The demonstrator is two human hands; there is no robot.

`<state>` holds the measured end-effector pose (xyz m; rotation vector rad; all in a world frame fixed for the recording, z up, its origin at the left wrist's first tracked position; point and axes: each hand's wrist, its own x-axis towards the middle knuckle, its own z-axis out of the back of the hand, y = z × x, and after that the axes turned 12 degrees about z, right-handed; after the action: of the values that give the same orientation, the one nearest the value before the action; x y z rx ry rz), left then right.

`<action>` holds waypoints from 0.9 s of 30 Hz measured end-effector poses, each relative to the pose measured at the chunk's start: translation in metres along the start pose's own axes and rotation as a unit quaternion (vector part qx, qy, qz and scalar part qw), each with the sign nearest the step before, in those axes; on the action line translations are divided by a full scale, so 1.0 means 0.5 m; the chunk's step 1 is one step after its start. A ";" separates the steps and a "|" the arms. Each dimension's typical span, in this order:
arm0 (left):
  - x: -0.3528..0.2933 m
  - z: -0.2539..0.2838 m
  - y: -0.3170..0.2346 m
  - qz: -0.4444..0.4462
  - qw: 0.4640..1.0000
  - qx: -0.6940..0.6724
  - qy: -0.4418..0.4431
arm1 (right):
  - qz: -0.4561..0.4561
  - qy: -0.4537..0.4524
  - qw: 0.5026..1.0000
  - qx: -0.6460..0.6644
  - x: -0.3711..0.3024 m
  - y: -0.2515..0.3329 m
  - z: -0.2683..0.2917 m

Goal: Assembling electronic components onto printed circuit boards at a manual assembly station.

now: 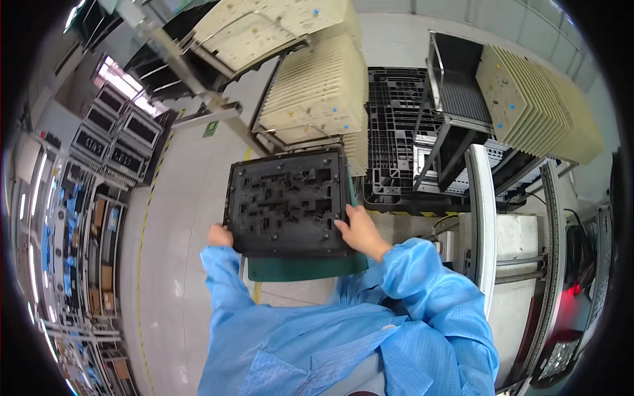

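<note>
I have the black tray (284, 204) out in front of me, with 2 hands on it. My left hand (221, 235) is closed on the left edge, toward the near corner; I cannot tell how far its fingers reach underneath. My right hand (362, 232) grips the right edge, thumb on the top face. Holding 2 opposite sides probably shares the weight and keeps the tray from tipping; it also leaves the middle, with its many cutouts, untouched.

A green sheet (307, 269) shows below the tray, sticking out past its near edge. Whether the tray rests on it or is held just above, I cannot tell.

Beyond the tray, cream boards (317, 86) stand in a close row, the gaps likely there to stop their faces rubbing. More cream panels (522, 99) fan out on the right, beside a dark rack (465, 96) whose ribs look made for keeping panels apart. Between these 2 groups a black pallet (396, 92) lies on the floor (178, 264). My blue sleeves (422, 270) are gathered at the wrists, perhaps so loose cloth doesn't catch.
</note>
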<state>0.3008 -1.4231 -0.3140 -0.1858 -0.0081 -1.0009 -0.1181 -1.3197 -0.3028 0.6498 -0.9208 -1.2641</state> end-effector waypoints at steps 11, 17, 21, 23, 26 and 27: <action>-0.196 0.206 -0.237 0.052 0.851 -0.468 0.233 | -0.107 -0.209 0.970 0.063 -0.247 0.163 0.281; -0.571 0.220 -0.612 -0.355 0.793 -0.408 0.281 | -0.231 -0.509 0.829 0.026 -0.618 0.197 0.394; -0.842 0.220 -0.808 -0.545 0.706 -0.295 0.342 | -0.332 -0.629 0.699 -0.082 -0.809 0.207 0.370; -0.947 0.204 -0.855 -0.618 0.677 -0.272 0.293 | -0.358 -0.662 0.654 -0.077 -0.850 0.208 0.369; -1.029 0.171 -0.892 -0.627 0.664 -0.216 0.345 | -0.373 -0.698 0.605 -0.084 -0.881 0.196 0.359; -1.041 0.161 -0.901 -0.630 0.666 -0.202 0.344 | -0.395 -0.687 0.601 -0.102 -0.887 0.193 0.359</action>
<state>-0.3516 -1.2114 -0.2145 -0.1846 0.9170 -2.4368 -0.2425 -0.8538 -0.2286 -0.3891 -1.7464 -2.7592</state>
